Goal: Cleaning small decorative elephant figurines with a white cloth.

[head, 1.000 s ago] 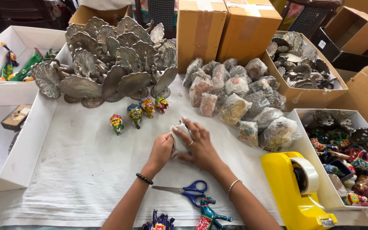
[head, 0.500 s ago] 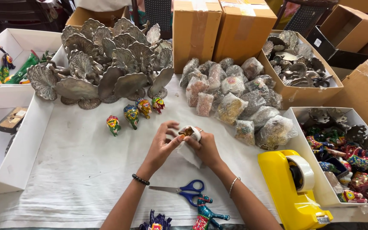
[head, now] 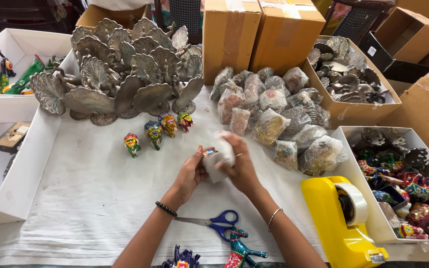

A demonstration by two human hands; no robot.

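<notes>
Head view shows the left hand [head: 190, 171] and right hand [head: 241, 166] both closed on a small painted figurine [head: 210, 152], seemingly mid-wrap in white paper [head: 222, 161] above the desk [head: 100, 198]; folding the loose flap comes next.

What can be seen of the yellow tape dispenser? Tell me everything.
The yellow tape dispenser looks like glossy plastic, a long wedge-shaped body lying flat on the white cloth at the table's near right. A wheel in its upper part carries a roll of pale tape. It lies close along the white box of painted figurines. Neither hand touches it.
</notes>
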